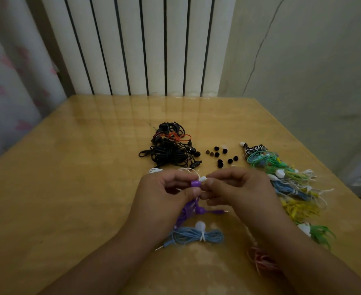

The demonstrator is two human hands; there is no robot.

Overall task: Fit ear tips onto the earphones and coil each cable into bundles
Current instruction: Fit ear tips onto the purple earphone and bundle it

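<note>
A: Earbud (196, 183) up front in the head view, purple, pinched in the left hand (164, 195) above the table (69, 167), its purple cable (188, 211) trailing down under the palm.

B: And the right hand (237, 188) is clenched on a small white ear tip (203, 178), pressing it at the bud's nozzle.

A: That tip looks soft and squashy, I'd say. Best held by its rim, so the opening can stretch over.

B: The bud is light, hard and likely slippery; grip the body, not the thin cable.

A: Spare dark tips (222, 155) lie scattered just beyond the hands, tiny enough to roll away.

B: Black earphones (171, 145) sit tangled beyond them, coloured bundles (292, 184) on the right, a blue bundle (196, 236) near the wrists.

A: Limp cables, I reckon; they'll spring loose unless wrapped tight.
</note>
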